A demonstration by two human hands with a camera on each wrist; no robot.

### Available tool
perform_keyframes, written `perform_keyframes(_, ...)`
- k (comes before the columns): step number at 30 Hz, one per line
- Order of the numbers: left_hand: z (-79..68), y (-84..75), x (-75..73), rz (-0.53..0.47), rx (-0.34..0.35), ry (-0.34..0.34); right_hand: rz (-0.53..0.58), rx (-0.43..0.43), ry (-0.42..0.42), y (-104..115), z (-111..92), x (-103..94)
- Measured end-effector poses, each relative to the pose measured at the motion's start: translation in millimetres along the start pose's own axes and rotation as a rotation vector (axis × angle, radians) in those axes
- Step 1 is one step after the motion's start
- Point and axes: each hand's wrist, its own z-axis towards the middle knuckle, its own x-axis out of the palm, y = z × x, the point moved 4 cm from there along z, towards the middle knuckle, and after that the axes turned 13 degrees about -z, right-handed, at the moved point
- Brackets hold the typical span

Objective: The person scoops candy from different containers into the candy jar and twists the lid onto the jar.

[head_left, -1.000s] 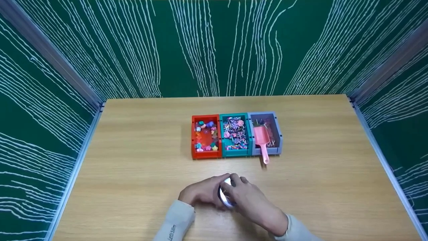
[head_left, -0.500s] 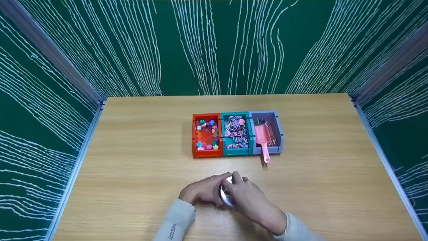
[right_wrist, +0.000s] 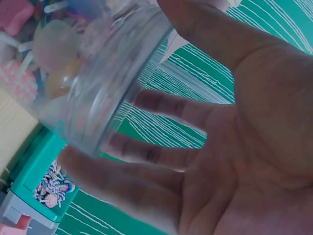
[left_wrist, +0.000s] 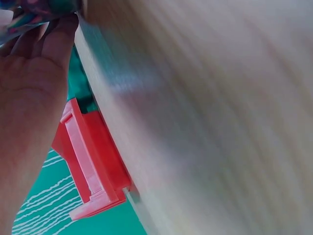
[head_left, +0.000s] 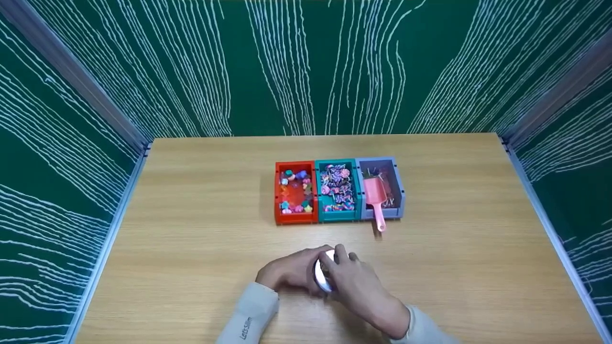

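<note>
Both hands are on a clear jar (right_wrist: 63,73) of small colourful charms, some like lollipops, above the table's near side. In the head view only its shiny rim (head_left: 321,279) shows between the hands. My left hand (head_left: 292,270) holds the jar's body from the left; in the left wrist view its fingers reach the jar (left_wrist: 46,7). The thumb and fingertips of my right hand (head_left: 362,289) grip round the threaded mouth end, which faces the palm in the right wrist view. Whether a lid sits there, I cannot tell.
Beyond the hands, three joined bins stand in a row: red (head_left: 296,219), teal (head_left: 337,217) and purple (head_left: 399,193). Each holds small pieces. A pink scoop (head_left: 375,191) lies in the purple bin, its handle over the front edge. Green walls with white lines enclose the wooden table (head_left: 201,200).
Both hands stay at nearly the same spot with the jar. The right fingers and the shiny rim have shifted slightly. The bins and scoop have not visibly moved on the table.
</note>
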Motion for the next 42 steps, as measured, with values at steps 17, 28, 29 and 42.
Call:
perform_keyframes(17, 0.2, 0.8, 0.2, 0.016, -0.039, 0.018, 0.001, -0.151, 0.060, -1.0, 0.6, -4.0)
perform_keyframes(28, -5.4, -0.2, 1.9, -0.084, -0.002, 0.003, 0.003, -0.152, 0.083, -0.8, 6.2, -3.5)
perform_keyframes(29, -6.3, -0.2, 1.7, -0.086, -0.003, -0.002, 0.005, -0.153, 0.078, -0.8, 6.7, -3.6)
perform_keyframes(42, -8.3, 4.7, 4.8, -0.133, 0.028, -0.063, -0.031, -0.210, -0.089, -1.6, 4.2, -4.9)
